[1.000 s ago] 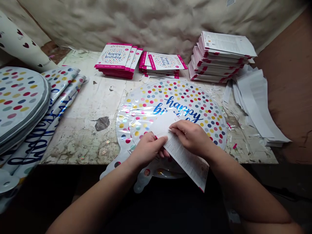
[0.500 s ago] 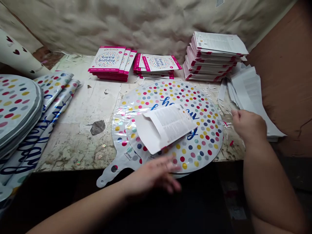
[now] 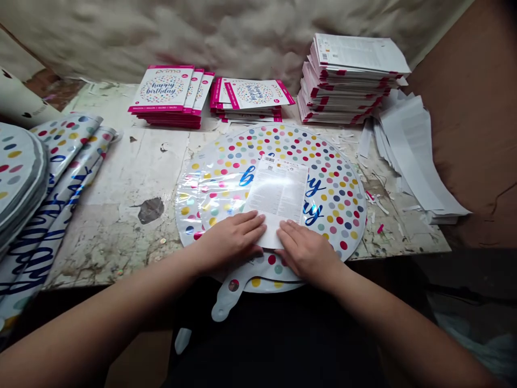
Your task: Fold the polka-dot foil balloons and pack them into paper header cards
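Note:
A white paper envelope (image 3: 278,188) with printed text lies face down on a pair of flat foil balloons (image 3: 343,178) covered in coloured dots and blue lettering. Its plain flap points toward me. My left hand (image 3: 234,234) rests on the flap's left side, fingers stretched out flat. On the other side, my right hand (image 3: 309,250) lies with its fingers flat on the flap. Both thumbs are near the flap's lower edge, partly hidden. A balloon tail (image 3: 226,302) hangs over the table's front edge.
Pink-edged "happy birthday" packets (image 3: 165,89) stand at the back left, more packets (image 3: 256,94) beside them. A tall envelope stack (image 3: 351,81) rises at the back right, near loose white paper sheets (image 3: 416,156). Folded balloons (image 3: 68,188) and a balloon pile (image 3: 20,178) occupy the left.
The envelope has turned so its flap faces me. My right hand has come from the paper sheets to the flap, and my left hand has moved onto it too. The view has shifted slightly.

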`<state>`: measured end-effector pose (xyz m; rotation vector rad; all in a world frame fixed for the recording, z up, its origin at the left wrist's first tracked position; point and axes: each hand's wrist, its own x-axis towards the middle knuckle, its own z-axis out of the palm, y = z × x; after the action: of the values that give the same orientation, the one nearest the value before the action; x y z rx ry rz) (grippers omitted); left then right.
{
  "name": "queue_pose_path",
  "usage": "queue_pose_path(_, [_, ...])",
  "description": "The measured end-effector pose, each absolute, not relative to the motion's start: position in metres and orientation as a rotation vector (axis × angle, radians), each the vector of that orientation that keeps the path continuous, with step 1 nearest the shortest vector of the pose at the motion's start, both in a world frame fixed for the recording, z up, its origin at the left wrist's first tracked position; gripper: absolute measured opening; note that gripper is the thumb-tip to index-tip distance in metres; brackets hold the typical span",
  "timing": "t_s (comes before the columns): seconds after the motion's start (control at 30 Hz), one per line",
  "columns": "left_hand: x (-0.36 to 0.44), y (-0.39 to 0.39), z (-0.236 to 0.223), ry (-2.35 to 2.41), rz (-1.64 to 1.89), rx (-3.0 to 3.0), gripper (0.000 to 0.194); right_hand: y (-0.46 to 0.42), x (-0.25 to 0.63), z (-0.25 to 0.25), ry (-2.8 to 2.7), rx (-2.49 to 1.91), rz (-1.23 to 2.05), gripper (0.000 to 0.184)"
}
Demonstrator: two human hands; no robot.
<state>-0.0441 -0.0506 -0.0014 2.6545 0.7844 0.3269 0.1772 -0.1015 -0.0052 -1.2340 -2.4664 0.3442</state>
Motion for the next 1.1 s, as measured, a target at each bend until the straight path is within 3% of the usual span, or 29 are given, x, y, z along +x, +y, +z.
queue_pose_path(0.07, [-0.041, -0.054, -0.001, 0.803, 0.427, 2.66, 0.029, -0.099, 0.182, -0.005, -2.439, -1.22, 0.342, 0.024])
queue_pose_path(0.2, [-0.03, -0.038, 0.006, 1.016, 0.418, 2.537, 0.025, -0.078, 0.185, 0.001, -2.289, -1.467, 0.384, 0.018])
queue_pose_path(0.37, [-0.03, -0.007, 0.006, 1.238, 0.389, 2.463, 0.036, -0.054, 0.189, 0.011, -2.473, -1.526, 0.335, 0.035])
queue_pose_path(0.43, [-0.04, -0.006, 0.008, 1.417, 0.503, 2.44, 0.042, -0.053, 0.189, 0.015, -2.679, -1.438, 0.404, 0.043])
queue_pose_path(0.5, [-0.048, -0.017, 0.016, 1.558, 0.652, 2.25, 0.036, -0.056, 0.186, 0.018, -2.854, -1.421, 0.411, 0.052])
queue_pose_path(0.6, [-0.049, -0.049, 0.031, 1.37, 0.491, 1.556, 0.027, -0.064, 0.175, 0.02, -2.964, -1.51, 0.154, 0.056])
queue_pose_path(0.7, [-0.035, -0.076, 0.036, 0.995, 0.338, 0.759, 0.032, -0.071, 0.165, 0.024, -2.934, -1.35, -0.153, 0.044])
queue_pose_path(0.83, [-0.016, -0.08, 0.026, 0.974, 0.723, 0.352, 0.021, -0.082, 0.156, 0.03, -2.737, -1.032, -0.4, 0.034])
queue_pose_path(0.97, [-0.012, -0.074, 0.019, 1.121, 0.903, 0.407, 0.014, -0.094, 0.151, 0.032, -2.57, -0.998, -0.38, 0.031])
queue_pose_path(1.1, [-0.012, -0.077, 0.02, 0.938, 0.952, 0.145, 0.01, -0.099, 0.156, 0.032, -2.514, -1.054, -0.106, 0.034])
